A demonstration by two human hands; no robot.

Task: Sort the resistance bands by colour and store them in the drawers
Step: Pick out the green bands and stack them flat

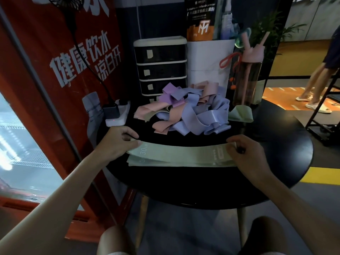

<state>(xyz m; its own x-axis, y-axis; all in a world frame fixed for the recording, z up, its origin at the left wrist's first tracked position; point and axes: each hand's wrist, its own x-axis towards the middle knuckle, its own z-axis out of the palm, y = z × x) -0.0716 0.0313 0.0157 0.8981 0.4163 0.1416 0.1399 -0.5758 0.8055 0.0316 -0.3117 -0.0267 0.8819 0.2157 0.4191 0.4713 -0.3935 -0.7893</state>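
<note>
A pale green resistance band (181,153) marked 30 LB lies stretched flat on a small stack of green bands near the front of the round black table (287,144). My left hand (117,142) pinches its left end and my right hand (246,153) pinches its right end. Behind them sits a tangled pile of bands (187,111) in lilac, purple and pink. One more green band (241,113) lies at the pile's right. The black drawer unit (161,67) with white frames stands at the back, all its drawers closed.
A white power strip (117,113) with a black plug sits at the table's left edge. A white bag (207,63) and a pink water bottle (248,74) stand at the back right. A red fridge is on the left. A person stands far right.
</note>
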